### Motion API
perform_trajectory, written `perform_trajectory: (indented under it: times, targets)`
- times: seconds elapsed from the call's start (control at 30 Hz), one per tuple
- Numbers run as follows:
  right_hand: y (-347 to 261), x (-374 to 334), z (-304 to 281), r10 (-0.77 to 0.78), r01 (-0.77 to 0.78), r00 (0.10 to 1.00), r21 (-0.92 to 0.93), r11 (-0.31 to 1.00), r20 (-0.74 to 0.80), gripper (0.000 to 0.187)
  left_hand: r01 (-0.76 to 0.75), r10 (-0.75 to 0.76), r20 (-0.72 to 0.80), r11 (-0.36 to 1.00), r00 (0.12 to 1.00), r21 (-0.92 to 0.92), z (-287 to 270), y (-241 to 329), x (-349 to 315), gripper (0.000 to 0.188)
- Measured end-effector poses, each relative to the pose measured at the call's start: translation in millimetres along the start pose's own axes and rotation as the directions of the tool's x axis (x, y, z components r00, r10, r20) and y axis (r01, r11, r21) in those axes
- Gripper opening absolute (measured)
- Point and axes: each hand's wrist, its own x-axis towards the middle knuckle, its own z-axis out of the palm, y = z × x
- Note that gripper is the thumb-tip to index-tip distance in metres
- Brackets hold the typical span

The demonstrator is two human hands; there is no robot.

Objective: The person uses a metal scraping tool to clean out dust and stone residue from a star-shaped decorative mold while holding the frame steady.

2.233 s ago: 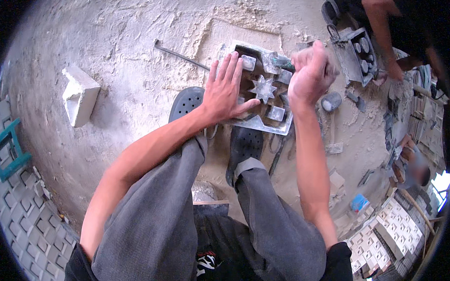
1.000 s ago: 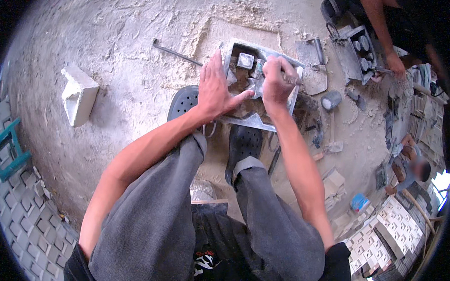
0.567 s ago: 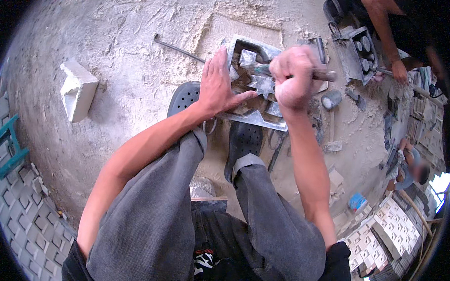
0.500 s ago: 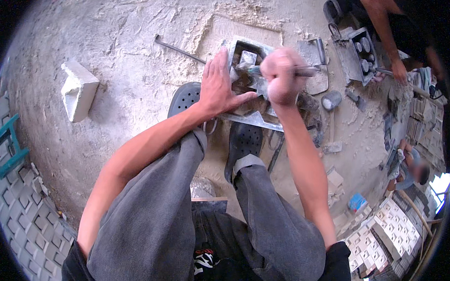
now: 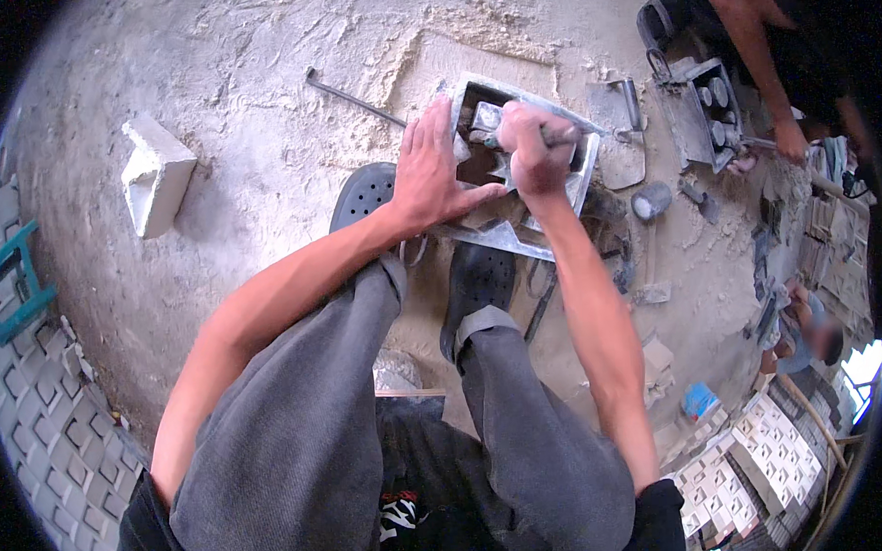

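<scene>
A grey metal mould [image 5: 501,236] with raised blocks inside lies tilted on the dusty ground beyond my shoes. My left hand [image 5: 426,174] rests flat across its left rim, fingers outstretched and thumb spread over the near inside part. Above the mould's right half my right hand [image 5: 536,151] is closed around the handle of a tool [image 5: 560,133]. The handle end pokes out to the right of the fist; the working end is mostly hidden, so its kind is unclear. A metal block [image 5: 486,117] shows in the mould's far left part.
A hooked rod [image 5: 357,99] lies left of the mould. To the right lie a trowel [image 5: 623,153] and a round-headed mallet [image 5: 651,200]. Another person's arm [image 5: 769,79] works at a second mould [image 5: 693,121]. A white block [image 5: 158,178] sits far left.
My right hand has shifted slightly left and down over the mould with the tool, and its motion blur has lessened. The left hand has stayed in place.
</scene>
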Motion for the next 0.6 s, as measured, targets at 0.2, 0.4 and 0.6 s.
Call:
perform_trajectory:
  times: [0.2,0.4,0.6]
  targets:
    - [-20,-11,4,-0.257,0.253,0.966,-0.188,0.949,0.005,0.031,0.03,-0.031,0.037,0.999,0.999,0.01,-5,-8,-10,0.134]
    - [-25,13,8,-0.116,0.116,0.993,-0.027,0.993,0.003,0.035,0.024,-0.023,0.039,1.0,0.999,-0.017,-3,-3,-7,0.136]
    - [-1,-12,7,-0.021,0.023,1.0,0.073,0.997,-0.023,0.037,-0.013,0.013,0.012,1.0,1.0,0.006,-2,-1,-7,0.133]
